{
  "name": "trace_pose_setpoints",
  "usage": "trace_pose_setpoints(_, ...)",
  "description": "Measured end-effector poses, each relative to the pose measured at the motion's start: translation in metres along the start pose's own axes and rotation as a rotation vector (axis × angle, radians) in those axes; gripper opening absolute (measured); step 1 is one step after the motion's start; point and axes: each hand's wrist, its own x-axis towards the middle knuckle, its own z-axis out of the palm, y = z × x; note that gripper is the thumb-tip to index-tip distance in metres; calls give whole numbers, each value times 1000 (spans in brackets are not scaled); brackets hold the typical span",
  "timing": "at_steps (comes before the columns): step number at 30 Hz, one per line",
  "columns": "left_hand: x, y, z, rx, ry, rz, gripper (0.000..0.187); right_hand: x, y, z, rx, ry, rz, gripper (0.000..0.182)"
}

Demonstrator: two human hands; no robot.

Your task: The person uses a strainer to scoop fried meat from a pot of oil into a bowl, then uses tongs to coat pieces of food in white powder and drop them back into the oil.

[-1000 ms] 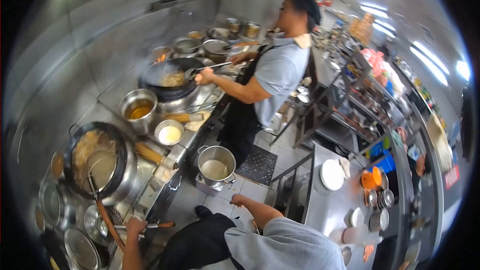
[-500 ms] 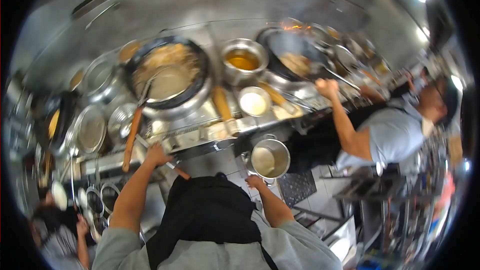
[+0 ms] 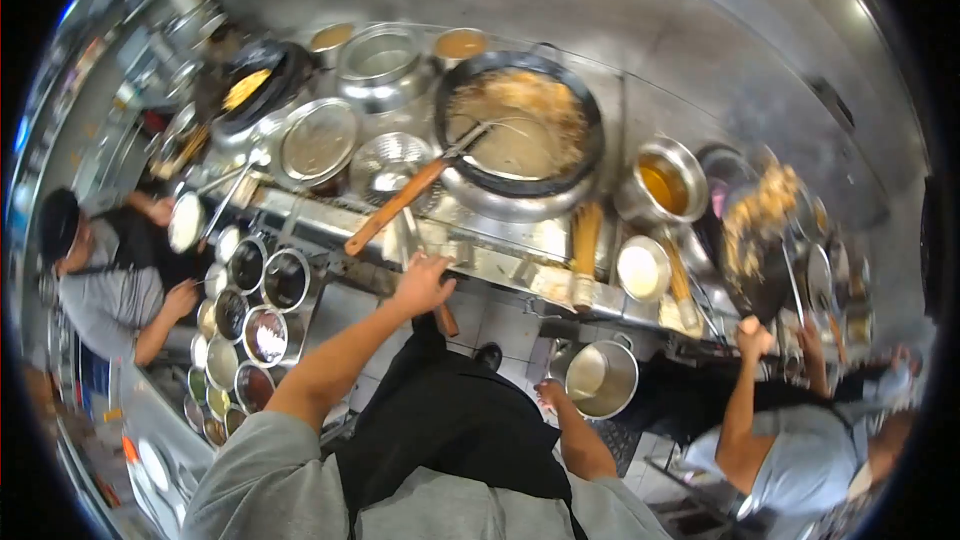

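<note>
My left hand (image 3: 422,285) is closed round a long metal-shafted tool with a wooden end (image 3: 447,321), at the stove's front edge; its head is hard to make out. My right hand (image 3: 549,395) is low on the right, closed at the side of a metal pot (image 3: 603,380) with pale contents. Beyond my left hand, a large wok (image 3: 447,130) holds frothy oil and browned food. A wire strainer with a wooden handle (image 3: 395,208) rests across its rim. Beside it lies a perforated metal scoop (image 3: 390,162).
At right a co-worker (image 3: 800,450) tosses food from a wok (image 3: 765,290). Another person (image 3: 105,290) stands at left by several sauce pots (image 3: 287,278). A pot of amber liquid (image 3: 662,185), a white-filled bowl (image 3: 643,270) and bamboo brushes (image 3: 585,250) line the stove.
My view has swung left, bringing the sauce pots and left person further into sight. The co-worker's wok has tipped up and its food is in the air. Both my hands keep their holds.
</note>
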Motion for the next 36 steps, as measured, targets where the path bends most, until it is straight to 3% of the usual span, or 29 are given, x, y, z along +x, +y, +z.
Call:
trace_pose_setpoints(1,-19,10,-13,-60,21,-74,38,44,20,-3,-176,-60,-51,24)
trace_pose_setpoints(2,-39,7,-13,-60,74,-86,38,90,49,-2,-603,136,-270,45)
trace_pose_setpoints(3,-65,2,-10,-53,135,-109,38,45,4,-11,-580,306,-201,55)
trace_pose_setpoints(4,-95,-2,-8,-112,37,-325,36,2,-39,-21,-537,473,-133,65)
trace_pose_setpoints(6,-157,-13,4,-65,126,-513,34,-6,-74,-40,-615,436,-263,84)
trace_pose_setpoints(8,-207,-15,-2,-23,36,-596,33,-30,-127,-61,-641,353,-216,100)
trace_pose_setpoints(9,-228,-12,-4,-77,-6,-667,33,-31,-132,-66,-638,405,-313,102)
trace_pose_setpoints(11,-267,-5,-2,-157,9,-851,34,-32,-159,-77,-751,388,-251,101)
trace_pose_setpoints(14,-335,-22,37,-189,-224,-1245,30,-12,-169,-95,-768,342,-280,104)
trace_pose_setpoints(16,-378,-31,66,-198,-256,-1341,29,8,-178,-105,-974,173,-205,101)
trace_pose_setpoints(18,-410,-35,82,-100,-771,-1153,29,18,-176,-109,-993,148,-203,101)
trace_pose_setpoints(20,-440,-32,112,-52,-713,-1110,29,7,-180,-111,-981,136,-193,99)
trace_pose_setpoints(22,-399,4,67,-397,-513,-1504,26,3,-187,-107,-1010,157,-162,98)
trace_pose_setpoints(23,-396,2,70,-429,-417,-1515,26,-1,-181,-103,-887,257,-116,98)
trace_pose_setpoints(24,-396,4,78,-465,-325,-1525,27,-3,-179,-99,-1045,230,-156,99)
trace_pose_setpoints(25,-391,-2,86,-593,-221,-1687,33,-9,-171,-99,-980,294,-166,99)
trace_pose_setpoints(32,-314,-46,70,-508,-217,-1373,35,51,-128,-101,-1006,333,-145,99)
trace_pose_setpoints(35,-266,-51,53,-476,-120,-1259,33,20,-143,-95,-872,360,-136,97)
trace_pose_setpoints(36,-247,-45,40,-634,-112,-1193,35,6,-151,-92,-846,381,-142,95)
